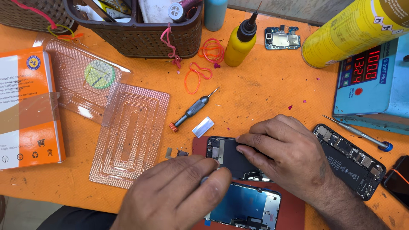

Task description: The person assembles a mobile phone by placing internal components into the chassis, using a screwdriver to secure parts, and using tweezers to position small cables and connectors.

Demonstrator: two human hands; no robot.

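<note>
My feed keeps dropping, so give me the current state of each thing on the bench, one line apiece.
Opened phone: back off, insides showing, pinned by right hand.
Left hand: pinching a small tool over the phone.
Screen panel: detached, lying flat.
Second phone: open, untouched.
Grey screwdriver: lying free.
Yellow bottle: upright, capped.
Blue heating station: display lit.
Clear plastic tray: empty.

Centre: opened phone [228, 156] lies on mat [294, 208], under both hands.
Front: screen panel [245, 206] just before it.
Behind: screwdriver [190, 111], metal plate [203, 127].
Right: second phone [349, 161].
Left: plastic tray [128, 136].
</note>
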